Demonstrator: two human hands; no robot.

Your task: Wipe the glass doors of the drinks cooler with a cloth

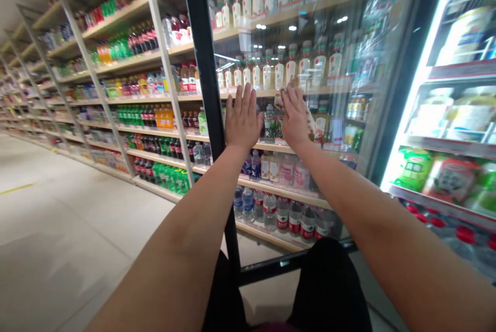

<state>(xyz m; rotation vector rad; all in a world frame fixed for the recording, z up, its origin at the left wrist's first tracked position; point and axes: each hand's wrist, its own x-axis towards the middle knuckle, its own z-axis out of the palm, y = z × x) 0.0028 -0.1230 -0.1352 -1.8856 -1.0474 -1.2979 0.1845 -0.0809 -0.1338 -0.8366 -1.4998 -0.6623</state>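
Observation:
My left hand (243, 119) lies flat against the glass door (349, 37), close to its black frame, with the fingers stretched out and nothing held. To its right, my right hand (295, 117) is pressed to the same pane with its fingers close together. A pale, cloth-like piece (311, 124) shows at the edges of this hand; most of it is hidden beneath the palm and fingers. The door stands swung open, and shelved bottles are visible through its glass.
On the right is a lit cooler with bottles and green packs (414, 169). Long drink shelves (132, 102) run away to the left beside a pale floor (77, 213). The door's black bottom rail (271, 266) sits just ahead of my knees (329, 285).

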